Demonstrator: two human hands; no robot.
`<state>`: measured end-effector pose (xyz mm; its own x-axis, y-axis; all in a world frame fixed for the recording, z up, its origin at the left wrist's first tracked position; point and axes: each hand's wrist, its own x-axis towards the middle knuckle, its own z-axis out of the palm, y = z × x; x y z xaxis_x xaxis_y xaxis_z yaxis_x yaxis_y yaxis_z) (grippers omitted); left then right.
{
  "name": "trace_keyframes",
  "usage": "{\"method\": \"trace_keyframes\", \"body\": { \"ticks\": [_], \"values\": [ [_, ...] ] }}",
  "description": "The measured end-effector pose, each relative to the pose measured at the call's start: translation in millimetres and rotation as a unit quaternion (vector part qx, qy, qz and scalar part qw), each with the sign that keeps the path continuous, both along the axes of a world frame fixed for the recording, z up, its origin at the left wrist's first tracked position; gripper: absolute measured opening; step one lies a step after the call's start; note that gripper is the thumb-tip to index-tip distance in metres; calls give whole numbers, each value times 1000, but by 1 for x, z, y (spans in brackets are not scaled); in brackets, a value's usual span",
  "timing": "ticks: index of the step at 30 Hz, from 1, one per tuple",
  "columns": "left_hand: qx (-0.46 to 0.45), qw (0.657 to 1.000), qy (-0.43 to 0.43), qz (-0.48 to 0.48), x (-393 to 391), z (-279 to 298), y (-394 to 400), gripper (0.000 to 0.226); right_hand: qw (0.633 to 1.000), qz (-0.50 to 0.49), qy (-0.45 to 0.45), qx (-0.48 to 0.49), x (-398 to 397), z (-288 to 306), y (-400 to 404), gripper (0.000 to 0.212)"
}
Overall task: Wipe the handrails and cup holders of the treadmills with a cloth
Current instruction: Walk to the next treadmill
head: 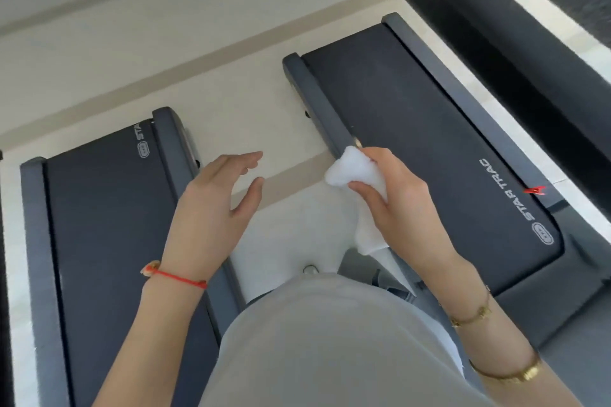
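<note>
Nearest to me is the pale grey top at the bottom of the view, and I place everything else from it. Just left of it, my left wrist carries a red string bracelet; just right of it, my right forearm wears two gold bracelets.

Up and to the left of the grey top, my left hand hovers with fingers straight and spread, thumb apart, holding nothing. Up and to the right of the top, my right hand grips a bunched white cloth, thumb and fingers curled round it, with a loose end of the cloth hanging down toward the top.

The bunched end of the cloth sits over the grey side rail of the right treadmill; I cannot tell whether it touches the rail. That treadmill's black belt runs up and right from the top and reads STAR TRAC. The left treadmill lies left of the top, its belt under my left forearm.

Between the two machines, straight above the top, is cream floor with a darker band. Farthest up and right, a third black belt crosses the corner.
</note>
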<state>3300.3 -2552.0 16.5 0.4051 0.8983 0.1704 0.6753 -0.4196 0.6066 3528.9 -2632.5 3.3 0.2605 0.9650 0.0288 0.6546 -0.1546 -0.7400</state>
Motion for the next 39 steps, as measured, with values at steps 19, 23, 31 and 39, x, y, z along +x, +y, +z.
{"method": "trace_keyframes", "body": {
  "ticks": [19, 23, 31, 39],
  "values": [
    [-22, 988, 4, 154, -29, -12, 236, 29, 991, 135, 0, -19, -10, -15, 308, 32],
    [-18, 986, 10, 167, -22, -6, 312, 28, 990, 138, 0, -5, -1, -10, 391, 31],
    [-16, 984, 14, 177, -11, -9, 446, 27, 989, 146, -10, -6, 17, -14, 534, 33],
    [-29, 987, 17, 159, -12, -27, 605, 30, 991, 134, -13, -14, 17, -35, 681, 32]
  ]
}}
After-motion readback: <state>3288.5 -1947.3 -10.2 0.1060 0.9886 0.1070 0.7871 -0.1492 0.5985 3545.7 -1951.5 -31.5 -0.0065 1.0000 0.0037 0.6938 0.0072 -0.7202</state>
